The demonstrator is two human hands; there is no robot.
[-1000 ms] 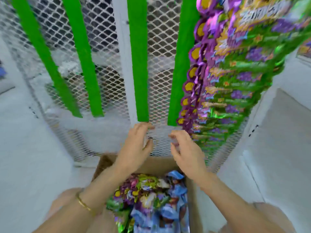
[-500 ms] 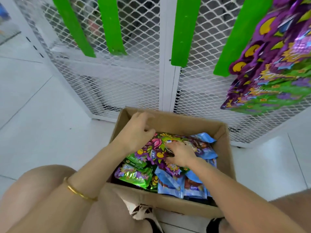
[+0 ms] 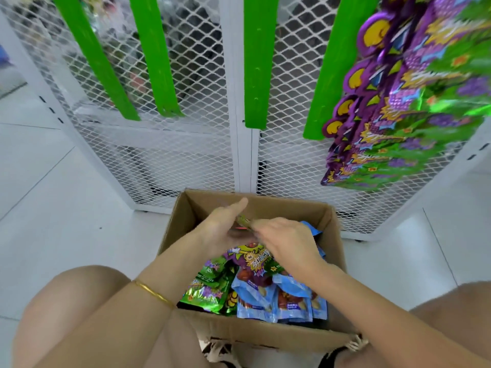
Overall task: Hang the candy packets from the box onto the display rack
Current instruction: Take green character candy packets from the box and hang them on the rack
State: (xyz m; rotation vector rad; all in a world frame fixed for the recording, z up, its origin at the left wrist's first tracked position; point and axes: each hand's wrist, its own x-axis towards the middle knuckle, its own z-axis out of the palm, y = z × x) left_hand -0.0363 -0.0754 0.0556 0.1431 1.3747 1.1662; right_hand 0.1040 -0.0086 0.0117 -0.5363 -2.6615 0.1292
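right fingers (image 3: pixel 261 226): curled onto the top edge of a candy packet (image 3: pixel 245 223), looks like a pinch; motion blur here
left fingers: mostly hidden behind the palm and the packet, one digit (image 3: pixel 242 202) sticks out straight toward the box's far wall; cannot tell if they grip
right hand (image 3: pixel 287 241): back toward camera, centre frame, over the box
left hand (image 3: pixel 223 229): just left of the right hand, touching or nearly touching it at the packet
candy packet: only a green sliver shows between the two hands, above the box contents
bracelet (image 3: pixel 152 293): thin gold band on the left wrist, lower left of centre
box (image 3: pixel 265 333): brown cardboard, flaps up, on the floor in the lower middle of the frame
box contents: purple packet (image 3: pixel 252 258) on top under the hands, green packets (image 3: pixel 207 290) at lower left, blue packets (image 3: pixel 268 301) at lower right
knees: left knee (image 3: pixel 79 301) and right knee (image 3: pixel 457 309) on either side of the box, bottom corners
display rack (image 3: pixel 186 144): white mesh panels behind the box, across the upper frame, with a white post (image 3: pixel 240 102) at centre
green strips (image 3: pixel 256 62): four, hanging down the mesh; three of them bare
hung packets (image 3: pixel 411 102): purple-and-green stack on the rightmost strip, upper right, overlapping
floor (image 3: pixel 53 208): white tiles, left and right of the box
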